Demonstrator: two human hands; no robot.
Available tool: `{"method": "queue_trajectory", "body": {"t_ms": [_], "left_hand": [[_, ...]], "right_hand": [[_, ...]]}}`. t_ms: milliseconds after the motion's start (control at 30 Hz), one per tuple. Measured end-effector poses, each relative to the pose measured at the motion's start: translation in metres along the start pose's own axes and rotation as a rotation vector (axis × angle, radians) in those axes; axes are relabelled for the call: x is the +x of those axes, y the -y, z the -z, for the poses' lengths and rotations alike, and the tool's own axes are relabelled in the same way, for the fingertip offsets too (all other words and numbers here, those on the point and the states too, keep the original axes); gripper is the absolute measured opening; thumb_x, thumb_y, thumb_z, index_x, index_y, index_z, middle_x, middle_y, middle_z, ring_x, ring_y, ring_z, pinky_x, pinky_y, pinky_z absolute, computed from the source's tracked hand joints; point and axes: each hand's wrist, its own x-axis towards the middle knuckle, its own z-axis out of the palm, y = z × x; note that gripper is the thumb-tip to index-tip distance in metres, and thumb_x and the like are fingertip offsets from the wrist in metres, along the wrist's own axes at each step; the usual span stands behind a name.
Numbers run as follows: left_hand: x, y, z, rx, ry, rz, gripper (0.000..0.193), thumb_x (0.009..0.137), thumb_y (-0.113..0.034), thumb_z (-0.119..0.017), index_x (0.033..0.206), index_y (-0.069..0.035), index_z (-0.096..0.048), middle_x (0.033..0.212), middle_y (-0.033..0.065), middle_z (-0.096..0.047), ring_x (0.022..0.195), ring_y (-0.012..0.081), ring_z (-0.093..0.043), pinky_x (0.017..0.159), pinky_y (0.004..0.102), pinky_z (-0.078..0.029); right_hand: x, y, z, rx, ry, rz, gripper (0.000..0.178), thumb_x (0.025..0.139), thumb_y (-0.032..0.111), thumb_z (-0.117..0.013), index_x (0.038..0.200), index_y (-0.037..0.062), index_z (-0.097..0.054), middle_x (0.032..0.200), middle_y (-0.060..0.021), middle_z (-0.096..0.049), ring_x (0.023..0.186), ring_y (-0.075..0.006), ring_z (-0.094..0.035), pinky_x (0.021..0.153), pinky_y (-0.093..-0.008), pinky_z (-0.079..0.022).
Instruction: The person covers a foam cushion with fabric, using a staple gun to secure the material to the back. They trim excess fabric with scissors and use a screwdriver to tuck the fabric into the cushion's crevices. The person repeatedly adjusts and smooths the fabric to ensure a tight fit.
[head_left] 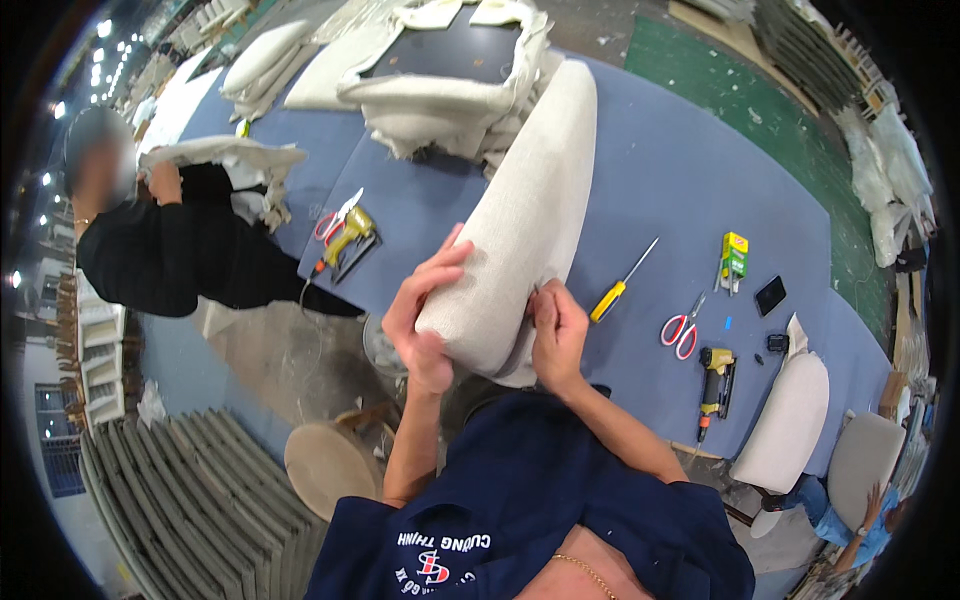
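Observation:
A long cushion (530, 190) covered in light beige fabric stands tilted on its edge in front of me, its near end by my body. My left hand (422, 315) grips its near left side, fingers along the fabric and thumb at the near end. On the right side, my right hand (557, 335) is closed in a pinch on the cushion's lower fabric edge. A dark strip of the underside shows beside those fingers; the fingertips are partly hidden. Just right of this hand lies a screwdriver (612, 300) with a yellow handle.
The blue-grey table (690, 200) bears red-handled scissors (680, 335), two staple guns (712, 385) (350, 243), a green-yellow box (734, 255), a phone (770, 296) and another cushion (790, 420). Beige covers (440, 105) lie at the far side. A co-worker (170, 240) handles fabric at left.

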Motion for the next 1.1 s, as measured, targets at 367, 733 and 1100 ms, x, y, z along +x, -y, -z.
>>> {"method": "queue_trajectory", "body": {"t_ms": [367,733,1100], "left_hand": [[-0.021,-0.002,-0.043,0.354,-0.005,-0.270,0.049,0.101,-0.049,-0.055,0.111,-0.002,-0.051,0.113,0.0244,-0.066,0.118,0.0513,-0.061,0.108,0.0694,-0.041],[-0.024,-0.007,-0.059,0.327,-0.008,-0.331,0.039,0.080,-0.009,-0.075,0.114,-0.002,-0.057,0.114,0.0200,-0.071,0.119,0.0493,-0.063,0.107,0.0649,-0.046],[-0.024,-0.003,-0.072,0.264,0.004,-0.307,0.046,0.076,-0.008,-0.082,0.117,-0.005,-0.061,0.116,0.0176,-0.072,0.122,0.0474,-0.062,0.108,0.0662,-0.044]], "right_hand": [[0.037,0.087,0.062,-0.342,0.247,0.359,0.020,0.081,0.024,-0.083,0.074,0.0092,-0.072,0.060,-0.0020,-0.053,0.051,-0.0186,-0.051,0.049,-0.0340,-0.036],[0.056,0.117,0.093,-0.641,0.436,0.472,0.024,0.075,0.029,-0.085,0.066,0.0139,-0.068,0.057,-0.0007,-0.048,0.051,-0.0206,-0.052,0.048,-0.0368,-0.036],[0.049,0.041,0.071,0.270,0.359,0.330,0.024,0.082,0.020,-0.083,0.068,0.0043,-0.070,0.055,-0.0048,-0.055,0.048,-0.0191,-0.048,0.049,-0.0334,-0.033]]}}
